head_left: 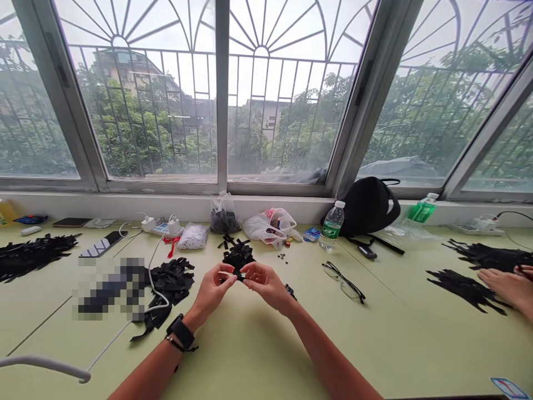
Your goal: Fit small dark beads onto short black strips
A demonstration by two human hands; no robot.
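Observation:
My left hand (214, 289) and my right hand (266, 284) meet near the middle of the view, fingertips pinched on a small black strip (239, 277) between them. Just behind them is a pile of black pieces (238, 253). A larger heap of black strips (172, 279) is left of my left hand, with a white cable across its edge. Small dark bits (283, 257) are scattered behind my right hand, and a few more (290, 290) are partly hidden beside my right wrist.
Eyeglasses (345, 282) and a water bottle (332, 225) stand to the right on the green table (400, 344). Bags and a black backpack (366, 206) line the window side. Another person's hand (508, 286) touches black strips (462, 286) at far right. A white cable (45, 364) hangs at lower left.

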